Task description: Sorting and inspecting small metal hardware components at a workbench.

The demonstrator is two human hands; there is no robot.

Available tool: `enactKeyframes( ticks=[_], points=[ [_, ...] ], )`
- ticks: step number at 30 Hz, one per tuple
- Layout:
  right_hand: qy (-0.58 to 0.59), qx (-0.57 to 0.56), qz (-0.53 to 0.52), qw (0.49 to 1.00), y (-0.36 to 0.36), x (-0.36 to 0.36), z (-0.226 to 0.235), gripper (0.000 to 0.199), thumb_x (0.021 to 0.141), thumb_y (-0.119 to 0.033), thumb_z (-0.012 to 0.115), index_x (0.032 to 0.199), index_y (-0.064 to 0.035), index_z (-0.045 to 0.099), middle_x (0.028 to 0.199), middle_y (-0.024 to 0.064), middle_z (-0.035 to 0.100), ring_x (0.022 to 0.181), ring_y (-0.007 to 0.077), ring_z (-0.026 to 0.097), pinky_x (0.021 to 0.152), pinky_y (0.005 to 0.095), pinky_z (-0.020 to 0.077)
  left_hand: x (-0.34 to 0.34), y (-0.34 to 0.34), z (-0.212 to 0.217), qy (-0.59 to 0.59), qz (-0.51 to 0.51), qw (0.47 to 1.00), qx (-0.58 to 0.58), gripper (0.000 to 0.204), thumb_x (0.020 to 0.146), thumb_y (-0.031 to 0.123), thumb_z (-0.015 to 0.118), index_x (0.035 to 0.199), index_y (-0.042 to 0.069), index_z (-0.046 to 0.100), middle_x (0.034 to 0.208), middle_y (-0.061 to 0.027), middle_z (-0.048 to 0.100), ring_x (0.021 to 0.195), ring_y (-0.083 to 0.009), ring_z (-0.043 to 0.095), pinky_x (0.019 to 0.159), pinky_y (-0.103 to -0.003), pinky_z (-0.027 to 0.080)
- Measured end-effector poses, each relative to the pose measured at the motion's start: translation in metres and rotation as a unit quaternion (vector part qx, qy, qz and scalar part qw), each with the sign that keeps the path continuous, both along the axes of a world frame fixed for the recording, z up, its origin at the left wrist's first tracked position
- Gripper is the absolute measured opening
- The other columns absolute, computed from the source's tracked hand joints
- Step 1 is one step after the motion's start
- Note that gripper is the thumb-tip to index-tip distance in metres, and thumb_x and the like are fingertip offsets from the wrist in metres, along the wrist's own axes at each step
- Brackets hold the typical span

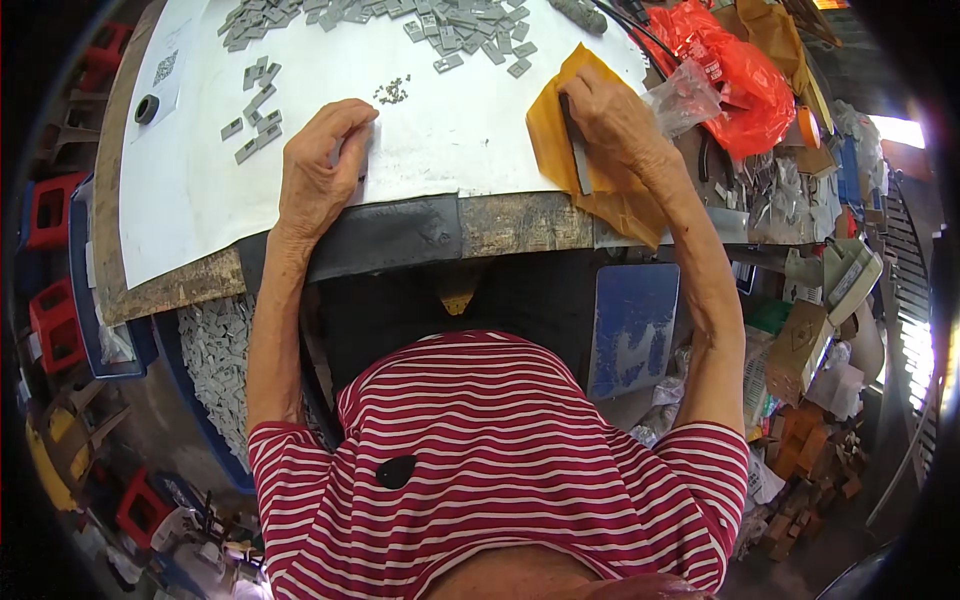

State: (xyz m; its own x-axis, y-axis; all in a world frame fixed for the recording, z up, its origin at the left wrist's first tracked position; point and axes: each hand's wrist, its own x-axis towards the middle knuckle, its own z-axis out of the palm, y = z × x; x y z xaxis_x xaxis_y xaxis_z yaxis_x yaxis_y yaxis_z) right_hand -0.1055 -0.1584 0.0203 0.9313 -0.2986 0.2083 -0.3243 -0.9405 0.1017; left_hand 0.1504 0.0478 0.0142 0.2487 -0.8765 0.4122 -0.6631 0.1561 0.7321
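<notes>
My left hand (325, 165) rests at the near edge of the white sheet (440, 150), thumb and forefinger pinched together. Whatever sits between the fingertips is too small or hidden to name. Just beyond it lies a little heap of tiny metal bits (393, 90). My right hand (612, 115) grips a dark flat bar (578, 150), whose lower end points toward me. Under that hand spreads a crumpled orange-yellow cloth or paper (548, 125), hanging over the table edge. Several small grey rectangular plates (262, 122) lie scattered left of my left hand.
A big pile of grey plates (460, 25) covers the far side. A black ring (147, 109) sits at the far left. Red plastic bags (735, 85) and clutter crowd the right. Below the table's left edge stands a blue bin (205, 420) full of grey pieces.
</notes>
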Motion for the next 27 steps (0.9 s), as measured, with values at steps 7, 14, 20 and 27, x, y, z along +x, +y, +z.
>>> enactKeyframes(
  ticks=[7, 14, 20, 27],
  points=[
    [0.047, -0.032, 0.001, 0.998, 0.007, 0.000, 0.011, 0.007, 0.075, -0.002, 0.047, 0.081, -0.0010, 0.044, 0.074, 0.0148, 0.048, 0.065, 0.0317, 0.054, 0.057, 0.0369, 0.0464, -0.001, -0.001, 0.001, 0.016, 0.000, 1.000, 0.008, 0.014, 0.078, -0.002, 0.053, 0.091, -0.003, 0.059, 0.093, -0.0119, 0.062, 0.085, -0.0201, 0.060, 0.076, -0.026, 0.046],
    [0.036, -0.027, 0.007, 0.999, 0.002, 0.000, 0.006, 0.009, 0.074, -0.002, 0.046, 0.083, -0.0010, 0.044, 0.074, 0.0147, 0.048, 0.068, 0.0313, 0.055, 0.059, 0.0366, 0.0461, -0.002, -0.002, 0.001, 0.009, -0.002, 1.000, 0.001, 0.013, 0.078, -0.002, 0.054, 0.090, -0.003, 0.059, 0.092, -0.0118, 0.062, 0.085, -0.0202, 0.060, 0.076, -0.026, 0.046],
    [-0.030, 0.024, 0.001, 0.999, 0.000, 0.001, -0.001, 0.011, 0.075, -0.003, 0.049, 0.086, -0.0020, 0.047, 0.075, 0.0146, 0.050, 0.070, 0.0315, 0.055, 0.061, 0.0375, 0.0458, -0.001, -0.001, 0.002, -0.005, 0.010, 1.000, 0.004, 0.013, 0.078, -0.003, 0.053, 0.089, -0.003, 0.059, 0.091, -0.0119, 0.062, 0.083, -0.0196, 0.060, 0.075, -0.026, 0.046],
    [-0.116, 0.087, -0.009, 0.989, -0.005, -0.004, -0.004, 0.008, 0.080, -0.006, 0.048, 0.087, -0.0004, 0.048, 0.078, 0.0174, 0.053, 0.068, 0.0344, 0.055, 0.060, 0.0389, 0.0448, -0.002, -0.003, 0.004, -0.005, 0.005, 1.000, 0.003, 0.013, 0.078, -0.003, 0.053, 0.089, -0.003, 0.059, 0.091, -0.0118, 0.062, 0.083, -0.0187, 0.060, 0.075, -0.026, 0.046]
  ],
)
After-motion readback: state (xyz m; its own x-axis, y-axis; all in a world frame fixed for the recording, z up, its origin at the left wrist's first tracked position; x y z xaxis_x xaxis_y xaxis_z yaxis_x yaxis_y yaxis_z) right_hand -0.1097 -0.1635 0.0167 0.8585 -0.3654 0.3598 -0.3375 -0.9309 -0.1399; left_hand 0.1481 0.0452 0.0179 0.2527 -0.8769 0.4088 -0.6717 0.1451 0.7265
